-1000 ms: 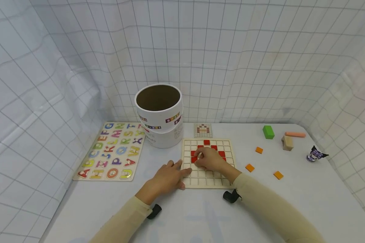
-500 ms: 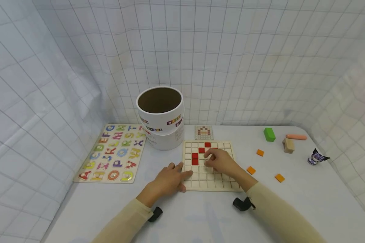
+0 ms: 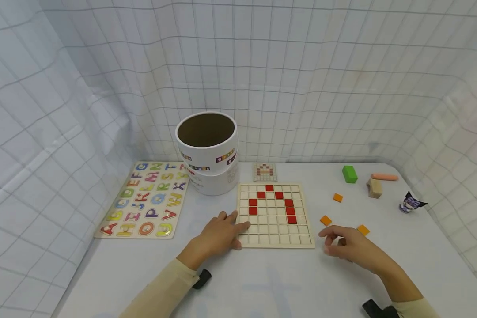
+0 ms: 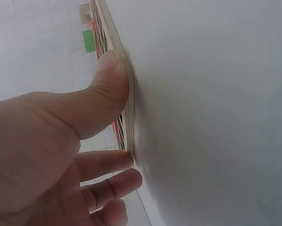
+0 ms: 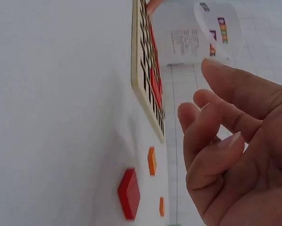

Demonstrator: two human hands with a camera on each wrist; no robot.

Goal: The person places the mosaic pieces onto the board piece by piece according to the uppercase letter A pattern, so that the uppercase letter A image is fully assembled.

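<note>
Tiles [image 3: 292, 219] in red form an arch on the grid board [image 3: 278, 240]; filling it seems the step in hand. The left hand [image 3: 217, 234] rests spread fingers on the board's left edge. Right of the board, the right hand [image 3: 355, 249] hovers, fingers loosely curled, apparently holding nothing. The next move probably calls for pinching the loose red tile [image 5: 129, 194], hidden in the head view. Beyond the board, the pattern card [image 3: 264, 176] shows too small to read.

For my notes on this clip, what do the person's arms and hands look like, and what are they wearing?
The left hand and right hand are bare, without gloves. The left sleeve and right sleeve are plain beige. A small black piece shows by each wrist; no cables are visible.
</note>
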